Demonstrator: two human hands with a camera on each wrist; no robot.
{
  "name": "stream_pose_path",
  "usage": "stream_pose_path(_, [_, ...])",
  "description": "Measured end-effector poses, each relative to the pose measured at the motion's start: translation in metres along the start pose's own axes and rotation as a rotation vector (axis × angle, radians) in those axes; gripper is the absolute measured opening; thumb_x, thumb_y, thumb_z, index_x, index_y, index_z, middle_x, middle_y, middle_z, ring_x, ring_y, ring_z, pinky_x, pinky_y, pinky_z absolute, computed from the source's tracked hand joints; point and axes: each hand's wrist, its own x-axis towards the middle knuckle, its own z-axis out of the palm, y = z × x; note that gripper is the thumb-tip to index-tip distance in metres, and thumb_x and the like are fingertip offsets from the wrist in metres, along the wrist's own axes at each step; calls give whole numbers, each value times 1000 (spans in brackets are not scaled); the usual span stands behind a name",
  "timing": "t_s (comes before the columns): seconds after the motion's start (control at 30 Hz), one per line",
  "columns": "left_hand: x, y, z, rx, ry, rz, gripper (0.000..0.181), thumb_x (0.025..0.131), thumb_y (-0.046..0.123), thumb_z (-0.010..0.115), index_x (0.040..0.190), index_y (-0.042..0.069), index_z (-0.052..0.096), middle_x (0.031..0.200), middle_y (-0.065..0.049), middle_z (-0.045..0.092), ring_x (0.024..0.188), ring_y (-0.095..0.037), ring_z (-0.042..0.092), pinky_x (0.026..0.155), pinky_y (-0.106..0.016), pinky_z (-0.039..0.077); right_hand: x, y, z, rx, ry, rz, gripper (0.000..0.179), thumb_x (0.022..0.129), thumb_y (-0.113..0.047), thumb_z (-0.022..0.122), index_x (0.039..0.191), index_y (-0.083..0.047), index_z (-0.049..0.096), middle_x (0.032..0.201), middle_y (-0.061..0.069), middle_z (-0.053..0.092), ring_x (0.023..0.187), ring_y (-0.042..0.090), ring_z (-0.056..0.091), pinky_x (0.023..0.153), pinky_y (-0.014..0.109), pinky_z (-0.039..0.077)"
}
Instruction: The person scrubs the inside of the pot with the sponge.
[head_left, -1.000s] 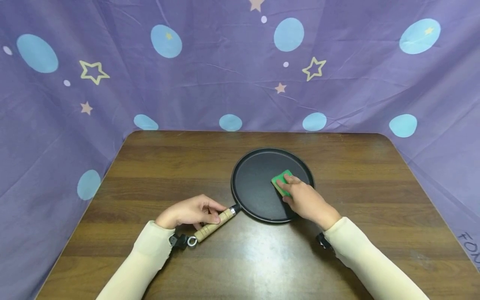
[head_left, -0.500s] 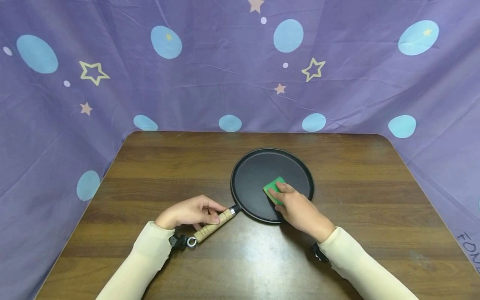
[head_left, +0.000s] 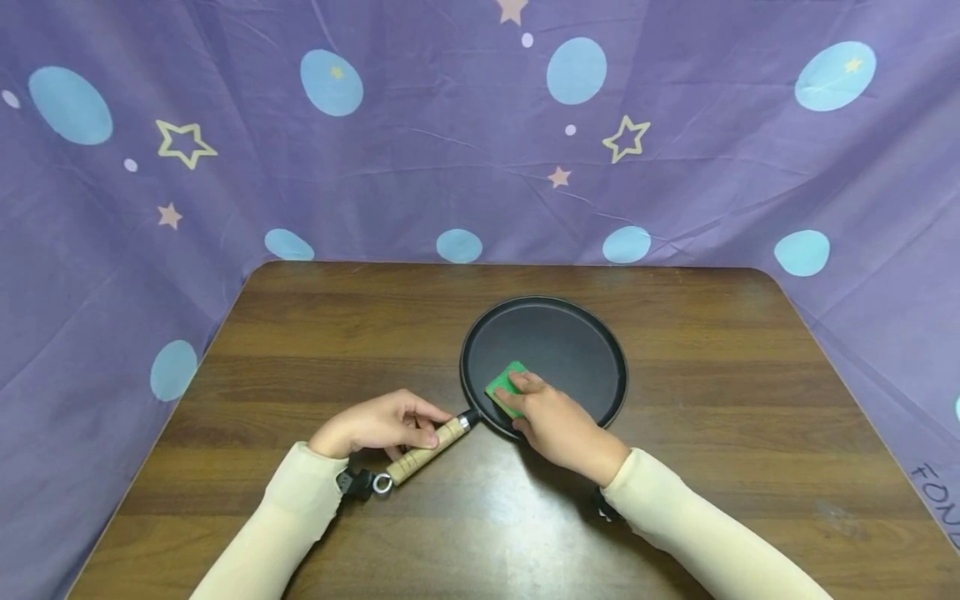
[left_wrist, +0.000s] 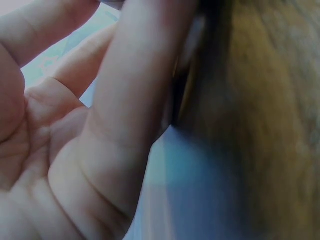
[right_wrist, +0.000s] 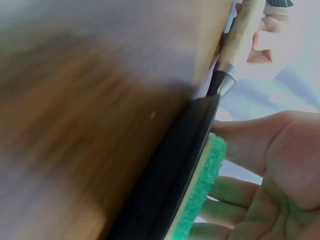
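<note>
A round black flat pan (head_left: 570, 350) lies on the wooden table, its wooden handle (head_left: 408, 465) pointing toward the near left. My left hand (head_left: 375, 425) pinches that handle from above between thumb and fingers. On the pan's left part, near the handle, is a green scouring sponge (head_left: 504, 382) with a pale underside. My right hand (head_left: 564, 429) holds the sponge flat against the pan, fingers on its green top and thumb by its near edge. In the right wrist view, the sponge (right_wrist: 202, 185) touches the pan's surface. The left wrist view is blurred beside the fingers.
The brown wooden table (head_left: 322, 333) has rounded far corners. A purple curtain (head_left: 412, 125) with stars and blue ovals hangs behind it and along both sides. A metal ring (head_left: 382, 483) ends the handle, close to the left wrist's black strap (head_left: 356, 483).
My right hand has slid the sponge leftward and slightly nearer across the pan, from its right part to beside the handle. The left hand and the pan have stayed in place.
</note>
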Motion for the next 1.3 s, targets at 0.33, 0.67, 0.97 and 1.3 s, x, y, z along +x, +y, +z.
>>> stream_pose_path(0.33, [1, 0, 0, 6, 0, -7, 43, 100, 13, 74, 139, -3, 65, 96, -2, 70, 75, -12, 63, 56, -28, 57, 23, -11, 3, 13, -22, -12, 51, 94, -3, 79, 143, -5, 65, 154, 29, 48, 142, 47, 47, 104, 53, 52])
stream_pose_path(0.67, [-1, 4, -1, 22, -9, -8, 43, 101, 12, 73, 139, -6, 64, 96, -2, 70, 76, -13, 64, 57, -30, 59, 45, -16, 7, -27, -33, 26, 50, 97, -4, 76, 145, -3, 62, 153, 30, 48, 144, 47, 46, 107, 53, 50])
stream_pose_path(0.97, [1, 4, 1, 20, -8, 2, 43, 100, 10, 73, 138, -8, 63, 93, 0, 69, 72, -10, 60, 54, -28, 55, 62, -5, 3, -45, -90, 49, 53, 100, -7, 72, 151, -5, 55, 158, 28, 42, 147, 45, 41, 110, 49, 48])
stream_pose_path(1.3, [0, 4, -1, 41, 1, -25, 43, 101, 12, 73, 140, -4, 64, 96, -1, 71, 75, -13, 62, 56, -30, 55, 80, 7, -8, -13, -130, 84, 54, 103, -9, 69, 154, -8, 51, 161, 28, 39, 150, 44, 37, 118, 53, 38])
